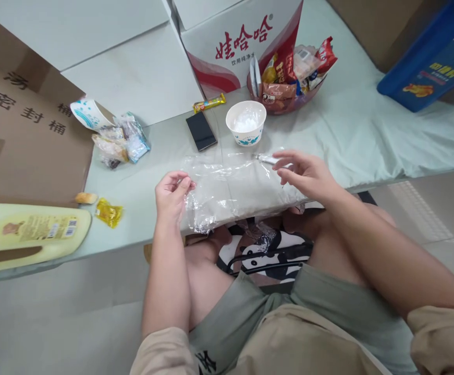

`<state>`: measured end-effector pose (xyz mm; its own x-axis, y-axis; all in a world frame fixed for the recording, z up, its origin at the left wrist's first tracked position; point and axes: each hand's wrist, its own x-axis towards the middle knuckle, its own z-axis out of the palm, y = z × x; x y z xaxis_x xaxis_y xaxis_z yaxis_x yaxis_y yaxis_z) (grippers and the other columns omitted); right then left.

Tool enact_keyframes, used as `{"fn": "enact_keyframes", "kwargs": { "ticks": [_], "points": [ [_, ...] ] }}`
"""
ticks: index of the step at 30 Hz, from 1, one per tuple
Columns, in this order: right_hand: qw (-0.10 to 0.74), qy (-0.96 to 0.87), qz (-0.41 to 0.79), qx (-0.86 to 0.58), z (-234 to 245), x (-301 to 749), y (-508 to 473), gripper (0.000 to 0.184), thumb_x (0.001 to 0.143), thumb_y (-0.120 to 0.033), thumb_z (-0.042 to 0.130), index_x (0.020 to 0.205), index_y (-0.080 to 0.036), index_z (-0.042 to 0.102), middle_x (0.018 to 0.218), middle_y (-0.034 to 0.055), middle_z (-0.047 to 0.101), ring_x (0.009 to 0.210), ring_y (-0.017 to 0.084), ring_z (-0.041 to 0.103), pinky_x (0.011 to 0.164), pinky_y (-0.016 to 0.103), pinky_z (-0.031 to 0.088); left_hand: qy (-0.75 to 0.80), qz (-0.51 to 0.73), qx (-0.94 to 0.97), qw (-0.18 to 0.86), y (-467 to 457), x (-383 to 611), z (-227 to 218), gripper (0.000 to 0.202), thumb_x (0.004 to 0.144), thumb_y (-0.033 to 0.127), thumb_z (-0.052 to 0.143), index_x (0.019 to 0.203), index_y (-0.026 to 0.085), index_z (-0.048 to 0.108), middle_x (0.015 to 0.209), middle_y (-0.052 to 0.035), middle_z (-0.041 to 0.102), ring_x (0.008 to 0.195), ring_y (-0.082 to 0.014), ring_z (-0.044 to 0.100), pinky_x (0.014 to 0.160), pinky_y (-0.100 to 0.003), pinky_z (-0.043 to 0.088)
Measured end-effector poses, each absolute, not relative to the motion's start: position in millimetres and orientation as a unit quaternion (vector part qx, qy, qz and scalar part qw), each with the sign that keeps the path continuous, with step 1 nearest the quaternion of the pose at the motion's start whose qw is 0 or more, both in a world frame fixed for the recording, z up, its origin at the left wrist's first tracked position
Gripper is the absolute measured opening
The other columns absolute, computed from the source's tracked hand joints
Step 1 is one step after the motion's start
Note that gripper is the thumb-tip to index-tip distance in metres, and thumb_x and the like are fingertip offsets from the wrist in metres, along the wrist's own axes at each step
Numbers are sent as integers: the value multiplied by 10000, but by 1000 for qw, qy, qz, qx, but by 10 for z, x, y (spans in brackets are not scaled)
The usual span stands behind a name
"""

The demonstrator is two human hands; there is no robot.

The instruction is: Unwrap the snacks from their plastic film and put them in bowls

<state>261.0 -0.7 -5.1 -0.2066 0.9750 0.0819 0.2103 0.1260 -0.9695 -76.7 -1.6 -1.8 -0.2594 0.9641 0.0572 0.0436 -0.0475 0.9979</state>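
Centrally, film: a clear, crinkled sheet of thin plastic film (230, 182) lies on the bench covered in pale green cloth (359, 135), on the near side of the white paper bowl with blue print (246, 136), its lower part reaching the bench's front edge.
Film handling: plastic this thin probably clings and creases, so a light pinch at the very edge, with the sheet spread flat and drawn gently, would serve best; a hard tug could tear it.
Left hand: the left hand (172, 195), nearer and to the left of the bowl, has thumb and forefinger pressed together on the film's left edge, the other fingers curled in.
Right hand: the right hand (308, 172), nearer and to the right of the bowl, is loosely bent, with a gap between thumb and forefinger; whether these fingers touch the film cannot be told.
Silver item: a slim silvery-white item (265, 158), just nearer than the bowl, runs toward the right fingertips; its kind and any contact are unclear.
Phone: a flat black rectangular phone (201, 131) lies left of the bowl.
Basket: a pinkish see-through basket (277, 107) of wrapped snacks stands behind and right of the bowl.
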Motion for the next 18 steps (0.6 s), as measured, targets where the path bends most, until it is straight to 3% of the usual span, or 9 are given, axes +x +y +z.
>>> {"fn": "enact_keyframes", "kwargs": {
  "ticks": [5, 8, 10, 12, 15, 18],
  "points": [
    [319, -745, 380, -447, -205, 2660, 110, 485, 792, -347, 735, 1254, -199, 717, 983, 73, 710, 741, 166, 623, 740, 345, 553, 599, 380, 579, 401, -161, -938, -38, 468, 619, 297, 869, 1056, 183, 743, 806, -4, 656, 742, -145, 643, 683, -271, 523],
    [299, -764, 296, -489, -304, 2681, 175, 269, 839, -288, 656, 1056, -210, 794, 830, 53, 647, 678, 162, 583, 746, 369, 540, 625, 314, 620, 355, -225, -1019, -68, 333, 705, 325, 801, 1002, 175, 786, 702, 19, 583, 654, -123, 550, 644, -272, 465],
    [320, -753, 256, -514, -332, 2693, 183, 204, 860, -307, 642, 944, -226, 810, 862, 66, 624, 697, 171, 589, 755, 389, 542, 623, 328, 637, 316, -239, -1058, -80, 227, 723, 336, 796, 897, 190, 801, 677, 19, 550, 625, -117, 496, 612, -272, 430],
    [355, -739, 231, -524, -311, 2701, 163, 175, 854, -344, 668, 877, -236, 804, 1036, 100, 630, 854, 217, 640, 823, 428, 551, 602, 377, 640, 293, -239, -1078, -70, 159, 701, 347, 834, 757, 207, 783, 689, 8, 535, 634, -120, 489, 605, -277, 428],
    [393, -731, 232, -508, -211, 2705, 104, 177, 840, -394, 705, 809, -230, 763, 1337, 115, 578, 1242, 328, 581, 1025, 517, 496, 537, 486, 612, 320, -236, -1048, -15, 321, 632, 419, 915, 576, 208, 679, 799, -24, 572, 786, -148, 593, 713, -289, 509],
    [396, -715, 333, -469, -112, 2692, 48, 267, 919, -461, 619, 816, -220, 675, 1270, 108, 655, 1332, 334, 551, 1105, 548, 442, 477, 560, 535, 416, -226, -929, 37, 508, 616, 536, 924, 549, 185, 562, 939, -43, 649, 986, -185, 681, 860, -309, 567]
  ]
}}
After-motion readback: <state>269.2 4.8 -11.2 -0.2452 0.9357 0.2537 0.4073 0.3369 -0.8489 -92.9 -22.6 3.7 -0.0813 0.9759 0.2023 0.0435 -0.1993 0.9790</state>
